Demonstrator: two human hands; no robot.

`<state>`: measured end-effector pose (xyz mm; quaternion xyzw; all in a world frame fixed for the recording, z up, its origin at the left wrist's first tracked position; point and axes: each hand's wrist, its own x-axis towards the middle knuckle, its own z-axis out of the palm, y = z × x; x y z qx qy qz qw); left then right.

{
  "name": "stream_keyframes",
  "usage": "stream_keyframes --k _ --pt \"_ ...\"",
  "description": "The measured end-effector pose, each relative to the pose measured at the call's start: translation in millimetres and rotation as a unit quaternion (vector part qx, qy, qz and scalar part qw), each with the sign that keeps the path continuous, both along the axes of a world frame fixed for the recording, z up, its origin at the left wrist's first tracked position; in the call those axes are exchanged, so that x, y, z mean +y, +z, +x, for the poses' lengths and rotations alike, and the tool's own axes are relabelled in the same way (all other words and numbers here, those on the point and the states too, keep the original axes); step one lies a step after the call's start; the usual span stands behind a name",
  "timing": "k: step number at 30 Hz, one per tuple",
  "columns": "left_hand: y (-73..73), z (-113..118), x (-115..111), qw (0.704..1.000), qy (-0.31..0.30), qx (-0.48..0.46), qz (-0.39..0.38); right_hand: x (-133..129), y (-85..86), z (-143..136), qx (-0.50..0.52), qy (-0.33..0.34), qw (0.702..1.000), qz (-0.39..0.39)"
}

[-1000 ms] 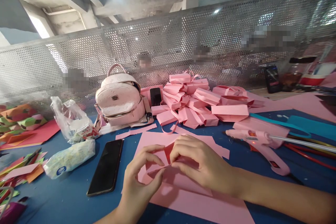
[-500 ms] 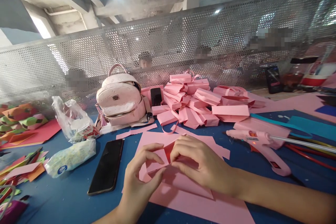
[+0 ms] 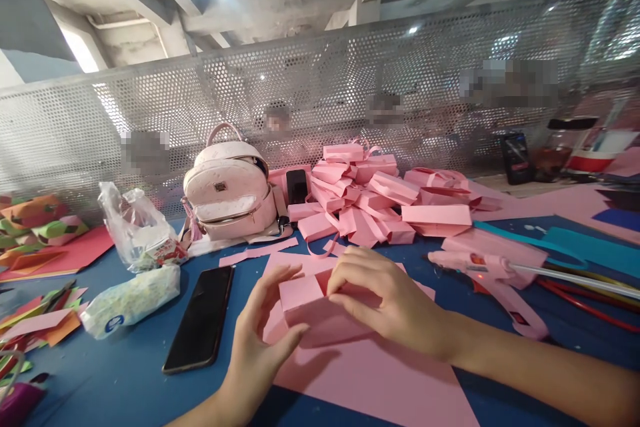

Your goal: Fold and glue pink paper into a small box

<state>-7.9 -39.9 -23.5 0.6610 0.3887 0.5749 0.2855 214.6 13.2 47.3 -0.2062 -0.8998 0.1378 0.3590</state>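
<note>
A small pink paper box (image 3: 320,323) with folded sides rests over pink paper sheets (image 3: 385,380) in front of me. My right hand (image 3: 383,300) is closed on its upper edge, thumb and fingertips pinching the paper. Curved around the box's left end is my left hand (image 3: 260,340), fingers and thumb spread apart. Its thumb tip lies close to the front lower edge; whether it presses the paper I cannot tell. My right hand hides part of the box's right side and opening.
Several pink paper boxes with strip handles (image 3: 360,193) are heaped at the back. A pink glue gun (image 3: 495,273) lies right. Left are a black phone (image 3: 200,320), a tissue pack (image 3: 133,303) and a plastic bag (image 3: 127,227). A pale pink backpack (image 3: 230,193) stands before a perforated metal screen (image 3: 320,80).
The box's left end flap has folded over into a flat face. My left fingers and thumb have spread from their pinch there, while my right hand keeps its pinch.
</note>
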Motion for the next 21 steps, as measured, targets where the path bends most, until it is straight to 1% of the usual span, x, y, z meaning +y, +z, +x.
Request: stream_keyframes --k 4,6,9,11,15,18,21 --pt "-10.3 -4 2 0.998 -0.015 -0.017 -0.061 7 4.8 3 -0.014 0.005 1.000 0.023" --pt "-13.2 -5 3 0.997 -0.015 -0.018 -0.072 10 4.4 5 -0.027 0.003 0.999 0.024" --pt "-15.2 -6 3 0.998 -0.002 -0.017 -0.058 12 3.5 6 -0.037 -0.006 0.999 0.019" --pt "-16.0 -6 2 0.999 0.023 -0.012 -0.037 11 4.1 8 -0.029 -0.008 0.999 0.017" --pt "-16.6 -8 0 0.998 0.061 0.030 0.015 8 6.6 10 0.000 0.020 0.999 0.035" --pt "-16.0 -10 -2 0.996 0.056 0.066 0.025 3 5.5 10 0.006 0.041 0.997 0.059" --pt "-15.4 -11 -4 0.995 0.035 0.086 0.029 -4 2.1 8 -0.014 0.037 0.996 0.081"
